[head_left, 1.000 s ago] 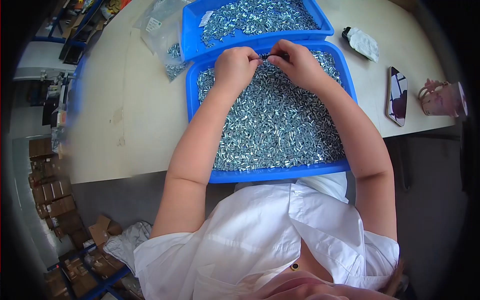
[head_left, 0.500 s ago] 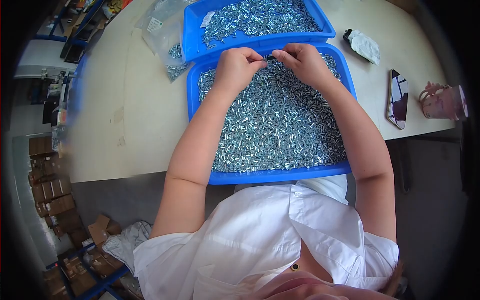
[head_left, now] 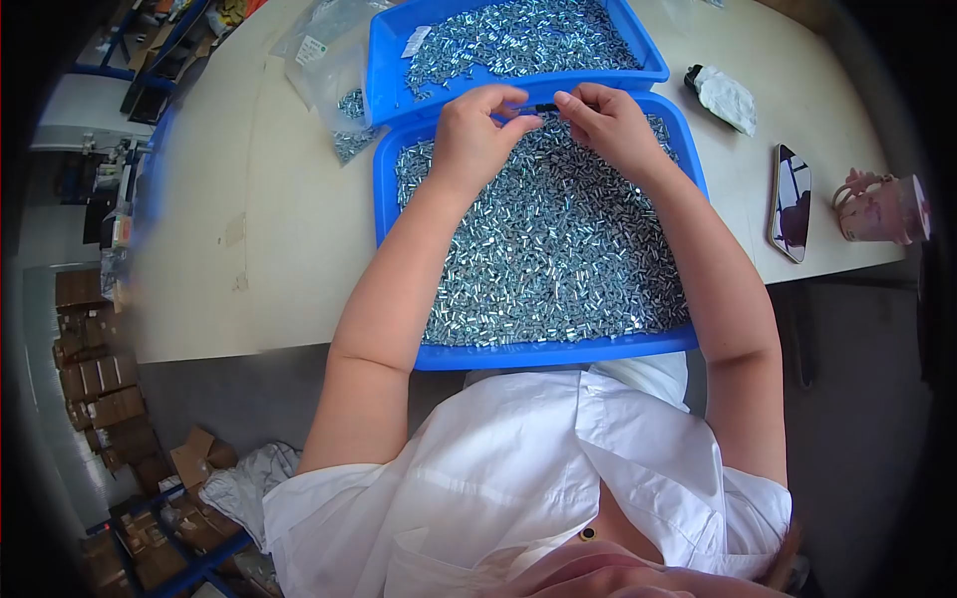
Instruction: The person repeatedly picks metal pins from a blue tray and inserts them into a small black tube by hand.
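Observation:
Over the far part of the near blue tray (head_left: 548,354), my right hand (head_left: 616,132) pinches a small dark rod-like piece (head_left: 546,108) between thumb and forefinger. Its exact kind is too small to make out. On the other side, my left hand (head_left: 477,138) has its thumb and forefinger spread apart near the free end of the dark piece. Beneath both hands, the tray holds a thick layer of small shiny metal pins (head_left: 558,249).
Behind stands a second blue tray (head_left: 384,60) of similar metal pieces. A clear plastic bag (head_left: 344,85) with some pieces lies left of it. To the right are a white crumpled packet (head_left: 726,98), a phone (head_left: 791,204) and a pink cup (head_left: 882,207).
My left thumb and forefinger have parted and drawn back from the dark piece, which shows more fully now. The right hand keeps its pinch nearly in place.

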The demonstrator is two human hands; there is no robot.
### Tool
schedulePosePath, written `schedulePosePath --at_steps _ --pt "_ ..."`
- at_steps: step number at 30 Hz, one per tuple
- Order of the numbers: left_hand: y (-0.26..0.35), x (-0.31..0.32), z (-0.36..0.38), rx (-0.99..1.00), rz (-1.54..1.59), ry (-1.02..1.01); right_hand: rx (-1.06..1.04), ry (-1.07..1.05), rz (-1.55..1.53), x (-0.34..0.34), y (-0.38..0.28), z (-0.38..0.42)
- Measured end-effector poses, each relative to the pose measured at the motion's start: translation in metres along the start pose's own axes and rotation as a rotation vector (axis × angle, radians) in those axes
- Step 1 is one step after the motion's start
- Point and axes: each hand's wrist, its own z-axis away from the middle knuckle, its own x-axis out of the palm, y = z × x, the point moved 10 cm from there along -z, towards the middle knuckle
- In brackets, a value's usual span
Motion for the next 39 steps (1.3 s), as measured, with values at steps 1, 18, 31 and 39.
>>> schedulePosePath --at_steps 1,18,31,39 --pt "-0.002 0.001 -0.001 -0.001 0.000 -0.003 -0.053 -0.009 -0.057 -0.001 -0.004 0.000" --pt "0.015 0.000 -0.003 0.197 -0.012 -0.018 -0.200 -0.036 0.147 0.006 -0.016 0.003" --pt "-0.017 0.013 -0.001 -0.134 0.140 -0.118 -0.416 0.203 0.543 -0.011 -0.050 0.014" --pt "-0.039 0.026 0.008 -0.443 0.707 -0.120 -0.270 0.050 -0.305 -0.011 -0.027 0.003"
